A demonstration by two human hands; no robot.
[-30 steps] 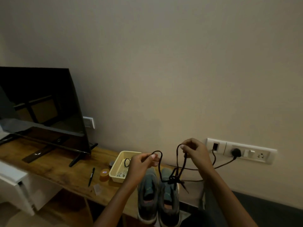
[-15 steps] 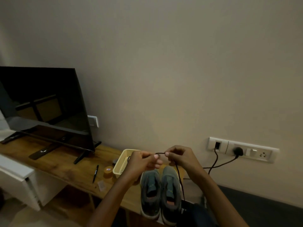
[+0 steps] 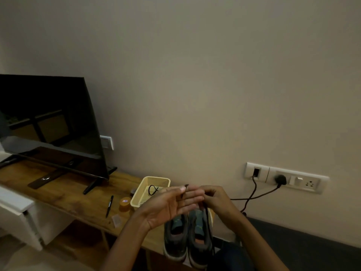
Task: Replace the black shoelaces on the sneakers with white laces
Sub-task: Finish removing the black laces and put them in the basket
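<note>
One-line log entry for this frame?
left hand: thumb pins black shoelace, fingers straight | right hand: pinches same lace | grey sneakers: on wooden table

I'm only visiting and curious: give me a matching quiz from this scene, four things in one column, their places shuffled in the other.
Things: 1 pen; 2 black shoelace; 3 black plug; 4 sneakers.
Places: A in the wall socket; B on the wooden table's right end; C left of the orange roll; D held by left hand and right hand.
Pairs: 1-C, 2-D, 3-A, 4-B.
</note>
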